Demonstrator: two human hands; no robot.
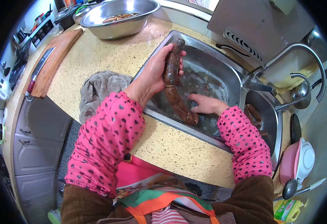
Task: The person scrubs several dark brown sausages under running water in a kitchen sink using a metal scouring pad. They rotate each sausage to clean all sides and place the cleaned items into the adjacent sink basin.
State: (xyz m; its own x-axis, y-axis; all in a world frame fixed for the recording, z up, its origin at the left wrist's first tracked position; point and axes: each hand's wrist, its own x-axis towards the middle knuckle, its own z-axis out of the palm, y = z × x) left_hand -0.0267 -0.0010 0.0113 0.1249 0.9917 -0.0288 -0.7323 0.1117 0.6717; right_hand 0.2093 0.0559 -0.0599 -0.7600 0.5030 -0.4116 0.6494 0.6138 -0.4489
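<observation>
My left hand point(157, 69) is wrapped round the upper part of a dark reddish-brown sausage point(174, 99), raised over the sink. The sausage is wet, narrows at a link in the middle, and its lower length hangs down toward the water. Low in the large sink basin point(208, 56), my right hand point(207, 104) is just beside that lower length. Its fingers and thumb are curled round a small bluish-grey thing that I cannot make out. Cloudy water with bits and foam point(200, 76) covers the basin's bottom.
More sausages point(253, 115) lie in the smaller basin, right. A curved tap point(301, 46) rises behind the sink. On the counter are a grey cloth point(101, 91), a wooden board point(60, 56) with a knife point(40, 69), and a large metal bowl point(122, 28) holding brownish pieces.
</observation>
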